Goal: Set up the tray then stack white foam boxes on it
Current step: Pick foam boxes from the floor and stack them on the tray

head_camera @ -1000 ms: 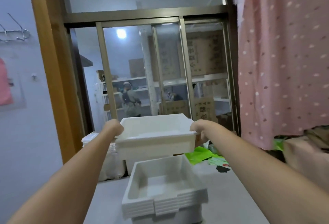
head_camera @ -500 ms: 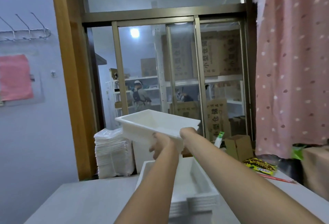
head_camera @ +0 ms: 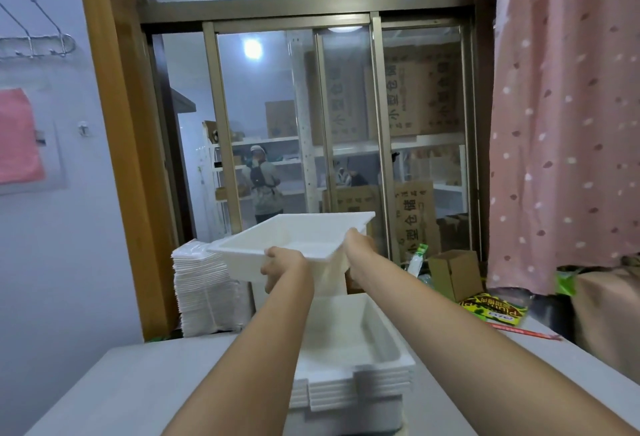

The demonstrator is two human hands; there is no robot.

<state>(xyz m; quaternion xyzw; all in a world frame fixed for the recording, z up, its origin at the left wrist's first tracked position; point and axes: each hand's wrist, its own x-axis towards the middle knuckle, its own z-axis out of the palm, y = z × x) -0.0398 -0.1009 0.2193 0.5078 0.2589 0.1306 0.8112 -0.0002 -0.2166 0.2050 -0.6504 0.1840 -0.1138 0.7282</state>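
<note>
I hold one white foam box (head_camera: 298, 240) up in the air, tilted with its left corner lower. My left hand (head_camera: 282, 267) grips its near rim. My right hand (head_camera: 358, 241) grips the rim at the right corner. Below it, on the grey table (head_camera: 121, 387), stands a nested stack of white foam boxes (head_camera: 353, 363), open side up; my forearms hide part of that stack. Another white box (head_camera: 332, 279) stands behind the stack, mostly hidden. I cannot make out a tray.
A wrapped pile of flat white lids (head_camera: 204, 293) stands at the table's back left. A small cardboard box (head_camera: 453, 274) and a yellow packet (head_camera: 493, 309) lie back right. A glass sliding door (head_camera: 304, 130) faces me, and a pink curtain (head_camera: 568, 117) hangs at right.
The lifted box has turned from level and square to tilted and slanted. My left hand has moved from its left side to the near rim. The view has swung left.
</note>
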